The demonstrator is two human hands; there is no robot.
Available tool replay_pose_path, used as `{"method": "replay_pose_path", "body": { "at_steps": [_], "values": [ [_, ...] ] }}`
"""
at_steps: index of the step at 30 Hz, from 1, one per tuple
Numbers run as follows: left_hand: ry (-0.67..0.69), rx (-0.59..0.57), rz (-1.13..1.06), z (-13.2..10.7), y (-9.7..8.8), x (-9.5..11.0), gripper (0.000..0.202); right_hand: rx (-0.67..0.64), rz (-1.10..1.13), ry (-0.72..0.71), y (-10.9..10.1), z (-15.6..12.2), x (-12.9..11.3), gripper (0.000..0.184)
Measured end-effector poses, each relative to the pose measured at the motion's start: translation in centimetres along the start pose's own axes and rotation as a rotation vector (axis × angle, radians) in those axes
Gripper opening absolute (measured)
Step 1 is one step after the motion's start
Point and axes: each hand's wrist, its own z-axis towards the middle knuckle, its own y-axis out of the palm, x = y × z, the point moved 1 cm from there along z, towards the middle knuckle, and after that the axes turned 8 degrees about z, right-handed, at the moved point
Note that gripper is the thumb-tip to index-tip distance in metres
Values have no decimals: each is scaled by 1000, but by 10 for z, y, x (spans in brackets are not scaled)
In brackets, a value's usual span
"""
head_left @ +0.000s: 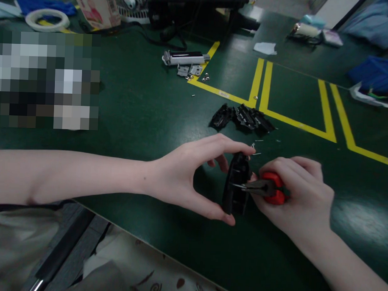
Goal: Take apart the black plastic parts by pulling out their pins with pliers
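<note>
My left hand point(193, 171) grips a black plastic part point(237, 183) by its two ends, thumb at the near end and fingers at the far end. In my right hand point(297, 191) are needle-nose pliers point(259, 187) with red handles. The tips of the pliers reach across the open face of the black part, by what looks like a thin metal pin. Several small metal pins point(256, 153) lie just beyond the part on the table. Farther back is a group of similar black plastic parts point(242, 117).
The green table point(134, 118) bears yellow tape outlines point(299, 123). At the back lie a black-and-white device point(186, 58), small metal plates point(189, 70) and rings point(205, 77). A tape roll point(47, 20) is far left; a blue item point(374, 77) is far right.
</note>
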Motion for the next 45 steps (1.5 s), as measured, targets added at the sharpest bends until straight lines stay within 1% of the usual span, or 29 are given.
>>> {"method": "replay_pose_path", "body": {
  "at_steps": [4, 8, 11, 13, 17, 19, 24, 28, 33, 36, 38, 40, 45],
  "values": [
    [-25, -2, -32, 0, 0, -1, 86, -24, -9, 67, 1, -2, 0, 16],
    [-54, 7, -35, 0, 0, 0, 84, -4, -21, 27, 0, -2, 1, 18],
    [-57, -18, -14, -1, 0, 0, 86, -22, -10, 43, 0, -2, 2, 17],
    [-29, -23, 2, -1, 0, 0, 86, -28, 3, 36, 0, -2, 2, 17],
    [37, -10, 41, 0, 2, 1, 77, -25, 10, 1, 2, -2, 2, 19],
    [45, -10, 58, 1, 2, 1, 75, -15, 6, -16, 2, -2, 2, 20],
    [68, 8, 48, 1, 2, 1, 76, -26, 0, 5, 1, -1, 2, 17],
    [40, 18, 10, 1, 1, 0, 82, -16, 11, 4, 1, 0, 2, 16],
    [-43, -13, -19, -1, 0, -1, 88, 10, -20, -11, 1, 0, 3, 18],
    [-56, -19, -36, -2, -1, -1, 89, 2, -34, -32, 0, -1, 4, 20],
    [-50, -20, -35, -2, -1, 0, 89, 5, -31, -45, 0, -1, 4, 20],
    [-36, -24, -22, -1, -1, 0, 87, -2, -30, -27, 1, -2, 4, 19],
    [59, 6, 14, 0, 1, 1, 82, -15, -7, -17, 2, -1, 2, 16]
  ]
}}
